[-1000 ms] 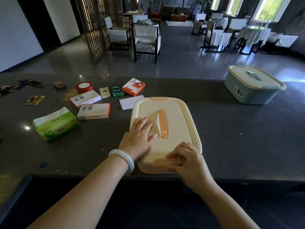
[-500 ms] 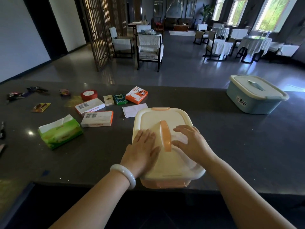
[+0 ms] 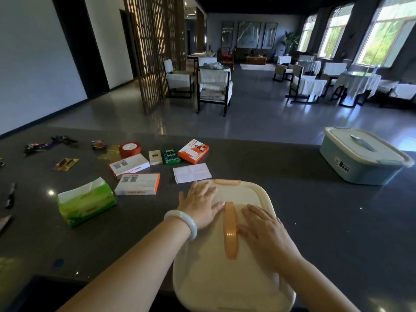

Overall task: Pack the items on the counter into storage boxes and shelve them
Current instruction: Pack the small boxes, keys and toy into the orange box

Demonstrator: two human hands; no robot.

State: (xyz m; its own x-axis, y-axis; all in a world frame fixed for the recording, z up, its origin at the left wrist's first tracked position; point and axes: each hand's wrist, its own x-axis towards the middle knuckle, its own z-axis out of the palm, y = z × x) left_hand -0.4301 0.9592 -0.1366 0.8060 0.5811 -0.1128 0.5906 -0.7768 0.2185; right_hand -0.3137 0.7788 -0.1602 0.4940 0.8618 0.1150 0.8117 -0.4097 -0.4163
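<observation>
A cream plastic box (image 3: pixel 227 282) with rounded corners sits at 6 o'clock on the dark, speckled bench (image 3: pixel 315 221), its near edge blurred and partly cut off. The left hand (image 3: pixel 199 207) and right hand (image 3: pixel 264 235) lie flat, fingers straight, either side of its orange handle (image 3: pixel 230 230). Small cartons (image 3: pixel 137 184) lie at 10 o'clock; a blue box (image 3: pixel 360 162) sits at 2.

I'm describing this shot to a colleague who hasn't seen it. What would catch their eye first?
The cream storage box with the orange handle, at the counter's near edge, with the left hand and right hand flat on its lid either side of the handle. Next, the green tissue pack to the left, and the blue lidded box far right.
</observation>
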